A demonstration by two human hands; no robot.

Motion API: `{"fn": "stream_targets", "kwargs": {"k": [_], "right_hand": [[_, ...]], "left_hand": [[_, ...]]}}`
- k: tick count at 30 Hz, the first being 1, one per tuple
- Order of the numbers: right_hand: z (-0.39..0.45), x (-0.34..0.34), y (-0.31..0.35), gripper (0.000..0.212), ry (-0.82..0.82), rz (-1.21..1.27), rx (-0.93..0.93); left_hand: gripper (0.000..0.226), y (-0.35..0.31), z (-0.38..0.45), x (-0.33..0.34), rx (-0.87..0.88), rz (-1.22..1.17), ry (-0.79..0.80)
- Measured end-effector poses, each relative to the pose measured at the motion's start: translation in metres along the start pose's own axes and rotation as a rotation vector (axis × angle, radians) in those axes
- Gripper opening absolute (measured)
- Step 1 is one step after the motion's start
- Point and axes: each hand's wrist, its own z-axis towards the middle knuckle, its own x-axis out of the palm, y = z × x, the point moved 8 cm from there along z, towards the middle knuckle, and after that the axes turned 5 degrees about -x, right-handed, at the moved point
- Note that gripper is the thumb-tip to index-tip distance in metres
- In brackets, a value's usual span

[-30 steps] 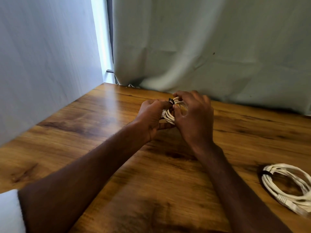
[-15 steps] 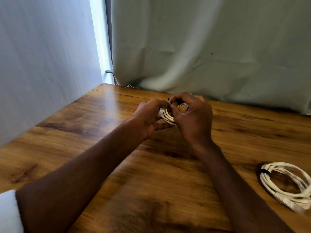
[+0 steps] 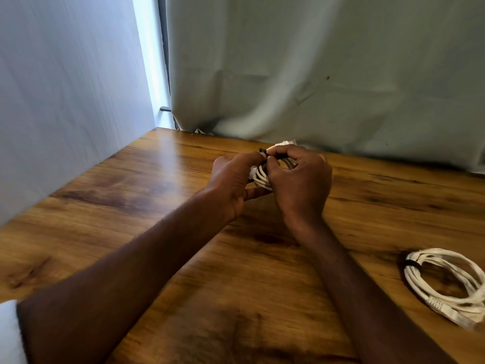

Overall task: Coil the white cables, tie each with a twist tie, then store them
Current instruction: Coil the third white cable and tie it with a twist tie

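Left hand curled round the near side of a small white cable coil, fingers tucked beneath the loops, one finger showing straight under them. Right hand closed over the coil from the other side, thumb and forefinger pinching a black twist tie at the top of the bundle. Tie end poking up between the two hands, right where the fingertips meet. Coil held above the wooden table, not resting on it; several white strands visible in the gap between the palms, a white connector end sticking out past the right knuckles toward the curtain. Most of the coil hidden behind the hands, so the number of turns cannot be told.

Both forearms reaching in from the near edge, left one bare up to a white sleeve at the bottom left corner.

Farther right, well apart from the hands, second white cable coil lying flat on the table near its right edge, already bound with a dark tie on its left side, connector ends trailing toward the near corner.

Behind the table, pale grey-green curtain hanging down to the far edge. White wall along the left side, bright strip of light between wall and curtain.
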Motion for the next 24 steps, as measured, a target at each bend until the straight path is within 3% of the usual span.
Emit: {"fn": "stream_targets", "kwargs": {"k": [5,10,14,24], "right_hand": [[-0.0032,-0.0012,0.0021,0.014,-0.034,0.023,0.032],[-0.005,-0.0093,0.0053,0.013,-0.079,-0.114,0.005],[-0.0085,-0.0057,0.0045,0.011,-0.038,-0.241,0.013],[-0.0061,-0.006,-0.0007,0.007,0.017,-0.232,0.057]], "left_hand": [[0.036,-0.0008,-0.0012,0.0008,-0.015,0.004,0.02],[0.031,0.0001,-0.0026,0.0025,-0.014,0.016,0.037],[0.025,0.0031,-0.0014,0.0029,-0.017,0.029,0.018],[0.016,0.0071,-0.0031,0.006,0.004,0.08,0.021]]}}
